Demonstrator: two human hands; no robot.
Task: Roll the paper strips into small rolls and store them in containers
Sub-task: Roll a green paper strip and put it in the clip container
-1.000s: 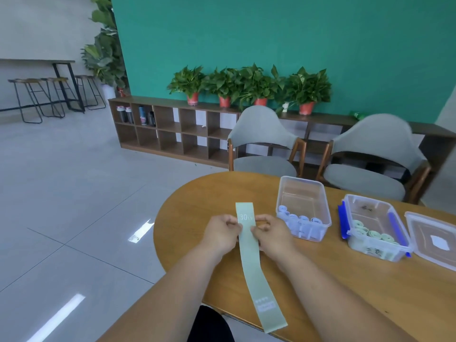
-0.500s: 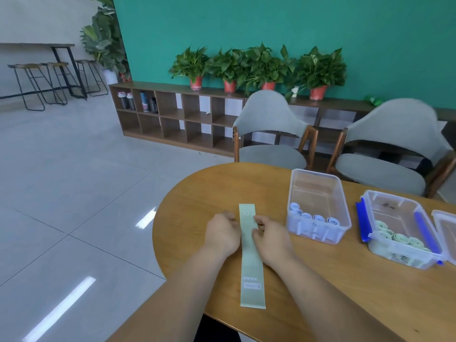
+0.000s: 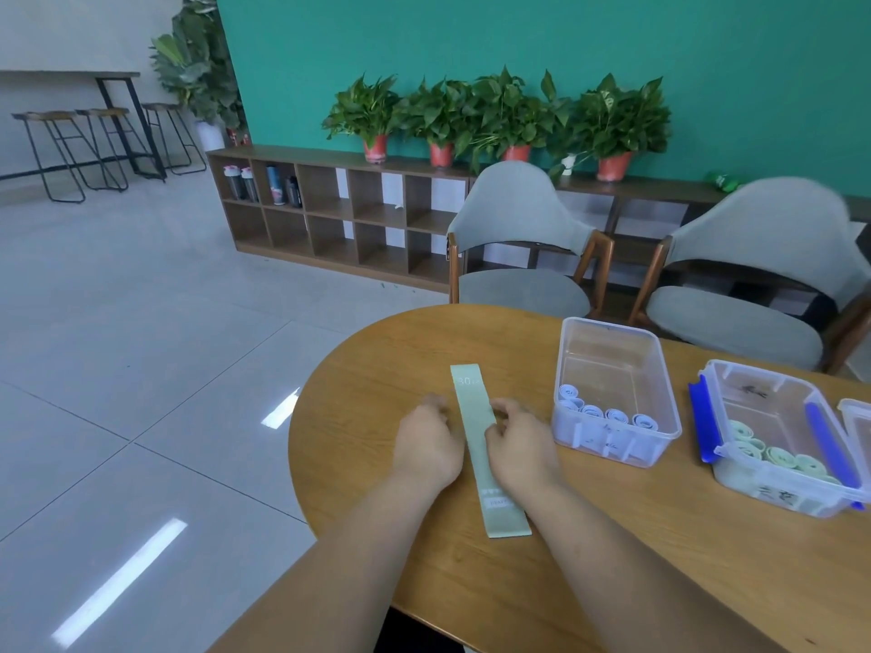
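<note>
The green paper strip (image 3: 476,435) lies flat on the counter (image 3: 377,369) near its rounded left end. It runs lengthwise from close to the near edge toward the far edge, with its printed end farthest from me. My right grip (image 3: 521,447) sits against the strip's right side, thumb and curled fingers pinching that edge about halfway along. My left grip (image 3: 426,445) rests at the strip's left side with its fingers curled; I cannot tell whether it holds the paper or only lies beside it. Further right, a clear box (image 3: 608,325) holds pale blue rolls (image 3: 605,414) lined along its near wall. Toward the counter's right edge, a box with blue clips (image 3: 754,369) holds green rolls (image 3: 773,454).
</note>
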